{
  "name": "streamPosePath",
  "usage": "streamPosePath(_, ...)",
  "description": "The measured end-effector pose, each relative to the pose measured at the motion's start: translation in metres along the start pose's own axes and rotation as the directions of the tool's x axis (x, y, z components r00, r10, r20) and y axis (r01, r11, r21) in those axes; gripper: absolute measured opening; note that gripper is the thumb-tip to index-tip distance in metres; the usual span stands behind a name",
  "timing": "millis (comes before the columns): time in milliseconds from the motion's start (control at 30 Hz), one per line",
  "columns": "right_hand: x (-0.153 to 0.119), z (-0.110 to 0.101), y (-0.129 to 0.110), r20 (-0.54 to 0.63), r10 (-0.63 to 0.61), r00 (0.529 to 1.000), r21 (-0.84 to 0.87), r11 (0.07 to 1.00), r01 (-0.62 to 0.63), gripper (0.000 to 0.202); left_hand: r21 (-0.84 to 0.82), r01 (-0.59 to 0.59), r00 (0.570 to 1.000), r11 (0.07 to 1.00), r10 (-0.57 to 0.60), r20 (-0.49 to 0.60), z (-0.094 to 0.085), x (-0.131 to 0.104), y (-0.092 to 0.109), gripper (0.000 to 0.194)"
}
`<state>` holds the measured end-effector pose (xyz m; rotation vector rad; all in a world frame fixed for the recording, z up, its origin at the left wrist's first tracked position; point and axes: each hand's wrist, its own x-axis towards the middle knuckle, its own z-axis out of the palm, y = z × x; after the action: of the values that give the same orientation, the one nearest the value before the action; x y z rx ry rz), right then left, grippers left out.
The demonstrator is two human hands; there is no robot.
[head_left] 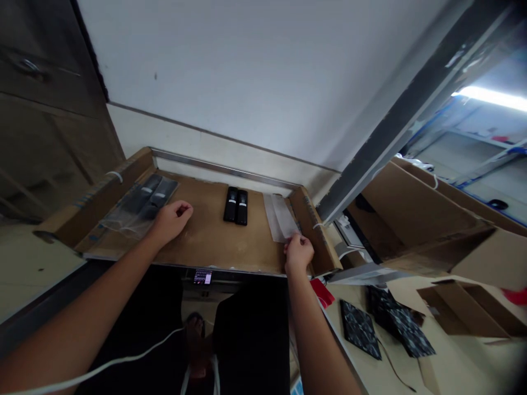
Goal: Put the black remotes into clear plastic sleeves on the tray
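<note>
- Head view: left hand, forearm stretched forward, fingers curled loosely under, rests on the brown tabletop at the edge of bagged remotes in clear plastic.
- Right hand, wrist raised, fingertips pinching the near corner of a stack of clear plastic bags lying flat by the cardboard side wall.
- Two black remotes, unbagged, lie side by side, touching, at the table's middle, between both hands.
- Phone glows below the table's front edge.
</note>
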<state>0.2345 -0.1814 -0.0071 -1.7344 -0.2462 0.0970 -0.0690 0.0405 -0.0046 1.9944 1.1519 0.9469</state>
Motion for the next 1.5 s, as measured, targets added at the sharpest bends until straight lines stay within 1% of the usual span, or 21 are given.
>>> streamPosePath(100,-0.004,0.000,-0.004,-0.076,0.072,0.995,0.053,0.996,-0.068,0.024,0.001,0.001,1.000,1.000,-0.001,0.006,-0.001,0.000,0.002,0.026)
streamPosePath(300,-0.006,0.000,-0.002,-0.068,0.028,0.997,0.066,0.998,-0.023,0.034,0.005,0.017,1.000,1.000,-0.017,0.004,-0.001,0.000,0.001,0.027)
streamPosePath(567,-0.012,-0.002,-0.005,-0.124,-0.088,0.988,-0.036,0.996,0.084,0.039,-0.008,-0.005,1.000,1.000,0.005,-0.004,0.002,0.001,-0.006,0.026)
streamPosePath(700,-0.021,-0.002,-0.008,-0.122,-0.298,0.947,-0.192,0.943,0.272,0.027,0.004,0.004,1.000,1.000,-0.004,-0.008,0.002,0.001,-0.005,0.026)
streamPosePath(733,-0.024,-0.002,-0.009,-0.073,-0.367,0.928,-0.238,0.910,0.341,0.024,0.005,0.007,1.000,1.000,-0.007,-0.007,0.002,0.001,-0.005,0.026)
streamPosePath(800,-0.033,0.000,-0.010,0.124,-0.492,0.862,-0.285,0.814,0.506,0.022,0.007,0.006,1.000,1.000,-0.006,-0.008,0.002,0.001,-0.004,0.025)
streamPosePath(833,-0.037,0.001,-0.011,0.254,-0.539,0.803,-0.278,0.755,0.595,0.022,0.008,0.004,1.000,1.000,-0.004,-0.008,0.002,0.001,-0.004,0.025)
streamPosePath(900,-0.045,0.004,-0.012,0.483,-0.594,0.643,-0.227,0.625,0.747,0.021,0.014,0.001,1.000,1.000,-0.001,-0.008,0.002,0.001,-0.005,0.024)
streamPosePath(933,-0.048,0.005,-0.013,0.557,-0.602,0.572,-0.201,0.570,0.796,0.022,0.017,0.000,1.000,1.000,0.000,-0.009,0.002,0.001,-0.005,0.024)
streamPosePath(967,-0.051,0.007,-0.015,0.603,-0.605,0.520,-0.183,0.530,0.828,0.024,0.019,0.000,1.000,1.000,0.001,-0.009,0.002,0.001,-0.005,0.024)
streamPosePath(1000,-0.052,0.011,-0.016,0.627,-0.604,0.492,-0.173,0.508,0.844,0.026,0.017,-0.003,1.000,1.000,0.003,-0.007,0.002,0.001,-0.006,0.024)
streamPosePath(1033,-0.052,0.015,-0.018,0.633,-0.603,0.485,-0.168,0.504,0.847,0.028,0.015,-0.009,1.000,1.000,0.009,-0.005,0.002,0.001,-0.006,0.024)
streamPosePath(1067,-0.051,0.022,-0.020,0.627,-0.599,0.498,-0.168,0.520,0.837,0.031,0.012,-0.014,1.000,1.000,0.014,-0.004,0.002,0.002,-0.006,0.024)
streamPosePath(1100,-0.047,0.030,-0.022,0.614,-0.585,0.530,-0.171,0.557,0.813,0.034,0.009,-0.016,1.000,1.000,0.016,-0.002,0.003,0.002,-0.006,0.024)
streamPosePath(1167,-0.035,0.053,-0.028,0.569,-0.506,0.648,-0.199,0.680,0.705,0.038,0.008,-0.015,1.000,1.000,0.015,-0.003,0.003,0.002,-0.006,0.024)
streamPosePath(1233,-0.019,0.080,-0.032,0.523,-0.332,0.785,-0.245,0.824,0.512,0.038,0.008,-0.011,1.000,1.000,0.011,-0.010,0.003,0.003,-0.006,0.024)
streamPosePath(1267,-0.010,0.094,-0.033,0.503,-0.242,0.830,-0.267,0.869,0.416,0.038,0.006,-0.012,1.000,1.000,0.012,-0.013,0.003,0.003,-0.006,0.024)
streamPosePath(1300,-0.002,0.106,-0.034,0.495,-0.191,0.847,-0.264,0.896,0.357,0.037,0.005,-0.013,1.000,1.000,0.013,-0.016,0.003,0.003,-0.006,0.023)
streamPosePath(1367,0.012,0.124,-0.033,0.477,-0.163,0.864,-0.227,0.927,0.300,0.036,0.001,-0.013,1.000,1.000,0.013,-0.022,0.002,0.003,-0.006,0.023)
streamPosePath(1433,0.020,0.132,-0.029,0.434,-0.195,0.879,-0.193,0.933,0.303,0.035,0.001,-0.011,1.000,1.000,0.011,-0.027,0.002,0.003,-0.006,0.023)
streamPosePath(1500,0.024,0.133,-0.024,0.389,-0.244,0.888,-0.183,0.924,0.334,0.036,0.003,-0.011,1.000,1.000,0.011,-0.029,0.002,0.003,-0.006,0.023)
